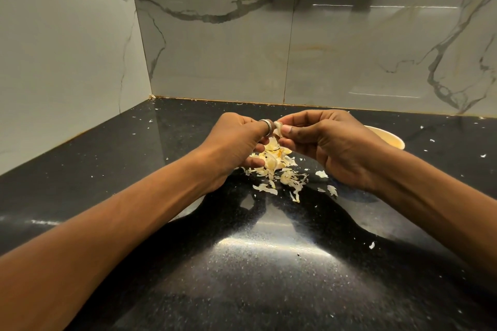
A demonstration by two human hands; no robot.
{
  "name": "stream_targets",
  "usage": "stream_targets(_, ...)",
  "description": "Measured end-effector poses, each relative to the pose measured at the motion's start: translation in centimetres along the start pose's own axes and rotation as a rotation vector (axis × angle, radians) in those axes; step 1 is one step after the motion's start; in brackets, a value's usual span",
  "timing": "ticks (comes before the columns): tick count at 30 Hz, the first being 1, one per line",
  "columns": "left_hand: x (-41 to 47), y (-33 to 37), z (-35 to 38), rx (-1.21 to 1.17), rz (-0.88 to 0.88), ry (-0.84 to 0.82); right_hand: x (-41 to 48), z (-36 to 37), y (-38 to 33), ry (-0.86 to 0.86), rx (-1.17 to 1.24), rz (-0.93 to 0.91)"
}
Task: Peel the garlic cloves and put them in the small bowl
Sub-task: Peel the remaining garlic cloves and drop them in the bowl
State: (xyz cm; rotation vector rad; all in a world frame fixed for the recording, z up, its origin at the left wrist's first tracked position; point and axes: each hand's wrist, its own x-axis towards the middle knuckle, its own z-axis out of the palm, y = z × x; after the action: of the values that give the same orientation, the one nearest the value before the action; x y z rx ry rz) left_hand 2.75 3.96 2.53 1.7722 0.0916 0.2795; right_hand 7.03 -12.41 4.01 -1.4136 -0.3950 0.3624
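Nearest you on the dark surface point(269, 263) lies a heap of shed skins point(279, 172), so much of the peeling looks done. Above it your left hand point(236, 142) and right hand point(330, 142) both pinch one garlic clove point(278, 128), each grip narrow on it. The small bowl point(387, 138) sits just behind your right hand, its contents hidden.

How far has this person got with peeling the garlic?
Well under way: a pile of peels lies on the counter, so several cloves look done. In hand: the left hand and right hand pinch one clove between them. Left: that clove must reach the small bowl, mostly hidden behind the right hand; whether unpeeled cloves remain in the pile is unclear.
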Motion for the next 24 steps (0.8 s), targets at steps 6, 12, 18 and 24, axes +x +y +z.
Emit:
stream_targets(6, 0.04, 0.0, -0.07, 0.024, 0.019, 0.018, -0.1, -0.07, -0.03, -0.001, 0.042, -0.004)
stream_targets(12, 0.0, -0.01, -0.02, 0.026, 0.023, 0.024, -0.09, -0.19, -0.06, -0.062, 0.04, 0.033)
stream_targets(18, -0.08, 0.0, -0.06, 0.04, 0.032, 0.015, -0.18, -0.04, -0.15, -0.073, -0.054, -0.013)
stream_targets(24, -0.02, -0.04, -0.13, 0.037, 0.032, 0.023, -0.45, -0.1, -0.17, -0.06, -0.089, -0.037)
